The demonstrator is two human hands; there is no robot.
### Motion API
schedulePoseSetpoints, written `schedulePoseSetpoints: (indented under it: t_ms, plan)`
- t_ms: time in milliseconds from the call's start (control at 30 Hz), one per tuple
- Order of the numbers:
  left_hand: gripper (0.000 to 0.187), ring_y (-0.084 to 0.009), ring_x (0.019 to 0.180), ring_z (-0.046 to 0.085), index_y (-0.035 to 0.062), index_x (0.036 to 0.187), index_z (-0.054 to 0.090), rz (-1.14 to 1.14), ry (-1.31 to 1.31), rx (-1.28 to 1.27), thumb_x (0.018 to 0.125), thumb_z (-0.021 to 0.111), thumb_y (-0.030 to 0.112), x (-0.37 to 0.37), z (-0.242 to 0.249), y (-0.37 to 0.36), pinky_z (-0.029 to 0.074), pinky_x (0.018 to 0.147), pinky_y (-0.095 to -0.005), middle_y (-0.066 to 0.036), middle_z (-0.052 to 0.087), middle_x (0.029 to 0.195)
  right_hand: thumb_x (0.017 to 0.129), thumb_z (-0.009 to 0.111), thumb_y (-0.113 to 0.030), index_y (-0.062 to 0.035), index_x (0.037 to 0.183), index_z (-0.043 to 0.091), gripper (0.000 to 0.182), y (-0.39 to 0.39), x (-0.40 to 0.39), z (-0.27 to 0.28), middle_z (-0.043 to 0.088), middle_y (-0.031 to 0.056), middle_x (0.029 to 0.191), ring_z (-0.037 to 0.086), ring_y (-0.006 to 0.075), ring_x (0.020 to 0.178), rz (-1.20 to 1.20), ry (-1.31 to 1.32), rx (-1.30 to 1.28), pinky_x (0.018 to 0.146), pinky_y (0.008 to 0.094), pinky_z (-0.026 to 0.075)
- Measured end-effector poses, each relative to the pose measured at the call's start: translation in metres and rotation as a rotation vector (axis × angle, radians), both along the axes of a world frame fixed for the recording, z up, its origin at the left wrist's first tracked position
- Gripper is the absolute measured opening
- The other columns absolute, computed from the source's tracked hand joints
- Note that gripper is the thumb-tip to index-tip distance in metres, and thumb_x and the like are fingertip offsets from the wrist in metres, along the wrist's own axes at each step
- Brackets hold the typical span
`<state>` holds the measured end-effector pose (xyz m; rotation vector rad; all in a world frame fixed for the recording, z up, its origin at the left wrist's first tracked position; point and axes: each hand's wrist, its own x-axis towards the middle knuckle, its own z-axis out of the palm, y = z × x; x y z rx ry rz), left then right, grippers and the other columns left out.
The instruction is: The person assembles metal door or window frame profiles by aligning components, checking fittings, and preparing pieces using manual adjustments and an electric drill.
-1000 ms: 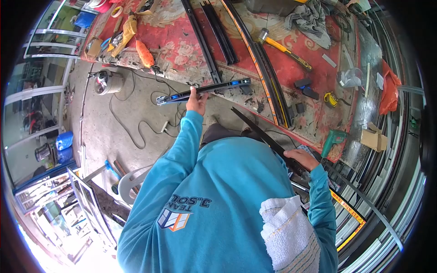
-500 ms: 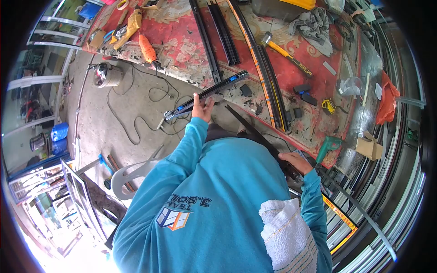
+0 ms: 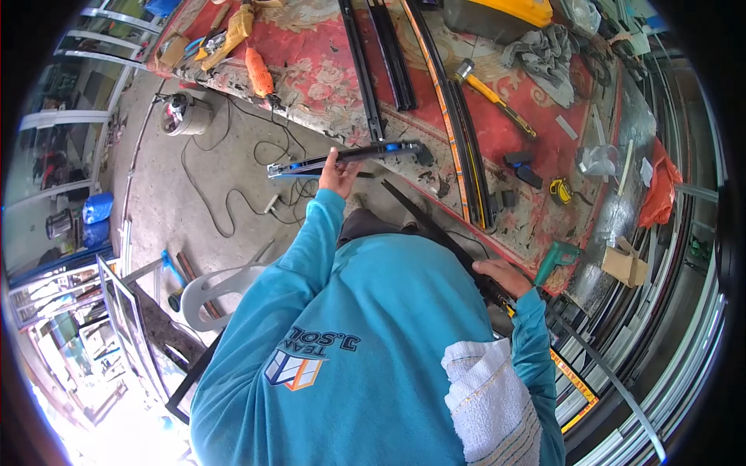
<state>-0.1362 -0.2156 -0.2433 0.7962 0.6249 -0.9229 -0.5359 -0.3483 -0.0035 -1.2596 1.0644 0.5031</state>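
Observation:
My left hand (image 3: 339, 175) is closed around a short dark profile (image 3: 365, 152) with blue pieces on it; its right end is over the near edge of the red-covered table. At my right side, my right hand (image 3: 503, 276) grips a long dark bar (image 3: 427, 218) that slants up and left in front of my body. Two dark profiles (image 3: 395, 66) and a long orange-striped strip (image 3: 447, 116) lie on the table. A yellow-and-black hammer (image 3: 497, 99) rests to their right.
A green drill (image 3: 557, 260), a tape measure (image 3: 561, 190) and an orange tool (image 3: 259, 74) lie on the red table cover (image 3: 311, 46). A bucket (image 3: 186, 116), cables and a white chair (image 3: 203, 299) stand at the left. Long metal profiles (image 3: 660, 373) fill the right.
The short profile in my left hand has turned to lie flatter, its right end lower. The bar in my right hand has shifted slightly. The view has moved a little.

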Motion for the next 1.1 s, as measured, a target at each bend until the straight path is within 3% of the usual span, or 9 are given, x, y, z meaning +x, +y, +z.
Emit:
schedulePoseSetpoints:
  t_ms: [100, 267, 300, 500, 600, 767, 867, 967, 1100]
  plan:
    - [0.038, -0.031, 0.095, 0.061, 0.0018, 0.099, 0.054, 0.002, -0.101, -0.007, 0.09, 0.074, 0.033, 0.005, -0.014, 0.016, 0.054, 0.094, -0.0607, -0.012, 0.055, 0.096, 0.092, 0.063, -0.047, 0.0046, 0.118, 0.067, 0.058, -0.004, -0.009, -0.016, 0.069, 0.0124, 0.113, 0.061, 0.0196, 0.106, 0.032, -0.036, 0.01, 0.096, 0.0308, 0.044]
    - [0.028, -0.0311, 0.108, 0.065, 0.004, 0.1, 0.056, -0.023, -0.268, 0.089, 0.092, 0.072, 0.026, -0.006, 0.058, 0.039, 0.057, 0.088, -0.0526, -0.013, 0.061, 0.104, 0.092, 0.063, -0.044, 0.0045, 0.118, 0.067, 0.055, -0.012, -0.011, -0.019, 0.069, 0.0116, 0.115, 0.06, 0.0195, 0.11, 0.024, 0.019, 0.075, 0.1, 0.0315, 0.042]
    - [0.028, -0.0263, 0.094, 0.067, 0.0039, 0.098, 0.056, 0.014, -0.336, 0.147, 0.09, 0.072, 0.026, -0.006, 0.07, 0.039, 0.058, 0.076, -0.0436, -0.011, 0.062, 0.096, 0.092, 0.064, -0.043, 0.0045, 0.118, 0.067, 0.054, -0.014, -0.011, -0.023, 0.069, 0.0112, 0.115, 0.06, 0.0191, 0.11, 0.035, 0.044, 0.068, 0.1, 0.0316, 0.042]
    - [0.03, -0.0127, 0.053, 0.052, 0.0037, 0.095, 0.057, 0.011, -0.798, 0.398, 0.084, 0.075, 0.025, 0.023, 0.156, 0.05, 0.042, 0.049, -0.0251, -0.002, 0.057, 0.068, 0.093, 0.063, -0.043, 0.005, 0.117, 0.068, 0.053, -0.02, 0.004, -0.019, 0.069, 0.0101, 0.112, 0.062, 0.0176, 0.104, 0.05, -0.001, 0.032, 0.094, 0.0306, 0.046]
    - [0.039, -0.0089, 0.069, 0.052, -0.0012, 0.104, 0.059, 0.032, -1.039, 0.609, 0.08, 0.079, 0.023, 0.025, 0.205, 0.046, 0.042, 0.06, -0.0242, -0.001, 0.058, 0.08, 0.093, 0.063, -0.042, 0.0051, 0.115, 0.068, 0.053, -0.027, 0.004, -0.034, 0.069, 0.0094, 0.11, 0.063, 0.017, 0.1, 0.092, -0.148, 0.043, 0.091, 0.03, 0.047]
    - [0.052, -0.0107, 0.078, 0.055, -0.0045, 0.113, 0.056, -0.088, -1.235, 0.74, 0.073, 0.082, 0.016, 0.009, 0.289, 0.039, 0.047, 0.071, -0.0256, -0.005, 0.06, 0.093, 0.092, 0.065, -0.044, 0.005, 0.11, 0.07, 0.052, -0.033, 0.004, -0.037, 0.07, 0.0094, 0.103, 0.062, 0.0161, 0.096, 0.135, -0.061, 0.058, 0.088, 0.0308, 0.046]
    - [0.061, -0.0128, 0.085, 0.059, -0.0032, 0.119, 0.053, -0.259, -1.403, 0.782, 0.069, 0.083, 0.014, 0.016, 0.288, 0.038, 0.05, 0.075, -0.0273, -0.009, 0.061, 0.099, 0.092, 0.064, -0.043, 0.003, 0.104, 0.071, 0.048, -0.035, -0.002, -0.049, 0.07, 0.006, 0.097, 0.062, 0.0143, 0.086, 0.204, -0.119, 0.006, 0.079, 0.0309, 0.049]
    - [0.067, -0.023, 0.09, 0.063, 0.0005, 0.122, 0.052, -0.39, -1.627, 0.937, 0.065, 0.083, 0.018, 0.026, 0.274, 0.03, 0.052, 0.082, -0.0346, -0.015, 0.062, 0.103, 0.093, 0.063, -0.04, 0.0039, 0.104, 0.071, 0.046, -0.035, -0.004, -0.041, 0.071, 0.0093, 0.096, 0.064, 0.0179, 0.088, 0.224, -0.17, -0.006, 0.082, 0.0328, 0.048]
    - [0.068, -0.0351, 0.1, 0.064, 0.0039, 0.124, 0.053, -0.557, -1.838, 0.883, 0.066, 0.08, 0.025, 0.048, 0.272, 0.019, 0.052, 0.087, -0.0422, -0.016, 0.06, 0.114, 0.092, 0.064, -0.04, 0.0065, 0.111, 0.069, 0.051, -0.031, -0.009, -0.025, 0.07, 0.0144, 0.108, 0.062, 0.0217, 0.102, 0.261, -0.217, -0.027, 0.093, 0.033, 0.044]
